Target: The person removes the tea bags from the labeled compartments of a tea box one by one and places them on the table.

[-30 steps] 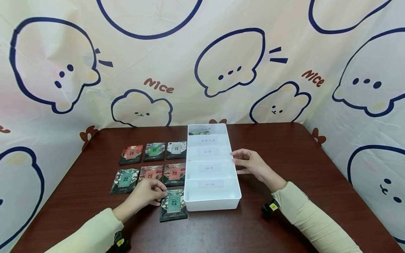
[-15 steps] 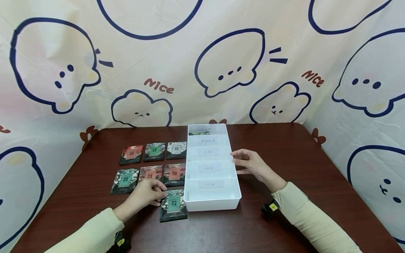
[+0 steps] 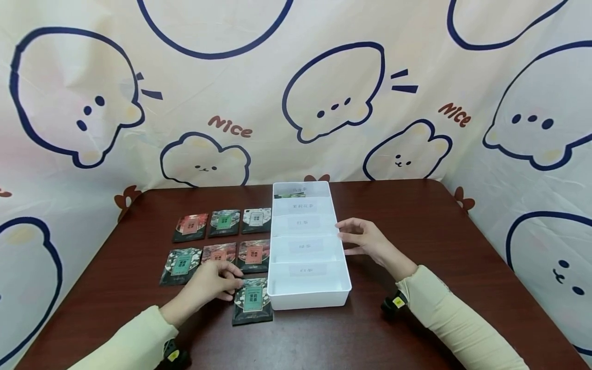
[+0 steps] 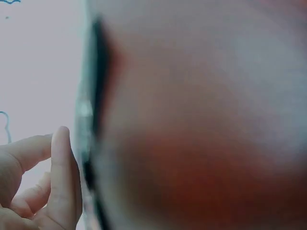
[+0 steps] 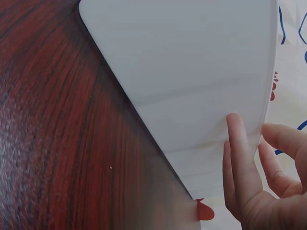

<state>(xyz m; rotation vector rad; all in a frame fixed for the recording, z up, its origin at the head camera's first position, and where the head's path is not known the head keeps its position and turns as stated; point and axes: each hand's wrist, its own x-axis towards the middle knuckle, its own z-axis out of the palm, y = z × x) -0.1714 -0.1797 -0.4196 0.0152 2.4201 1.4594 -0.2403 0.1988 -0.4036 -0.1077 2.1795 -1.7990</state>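
Note:
A dark tea packet (image 3: 253,301) with a teal label lies flat on the brown table (image 3: 416,205), just left of the white divided tray's (image 3: 307,302) front corner. My left hand (image 3: 215,282) rests beside it with curled fingers, pinching the packet's upper left corner. The left wrist view is blurred; a finger (image 4: 61,172) lies along the packet's dark edge (image 4: 98,86). My right hand (image 3: 365,239) has relaxed, straight fingers that touch the tray's right wall. In the right wrist view the fingers (image 5: 242,158) lie flat against the tray wall (image 5: 192,72).
Several more tea packets (image 3: 224,222) lie in two rows left of the tray. The tray has labelled compartments; the farthest one (image 3: 291,191) holds a packet. A cartoon-print cloth (image 3: 324,103) hangs behind and beside the table. Bare tabletop stretches right of the tray.

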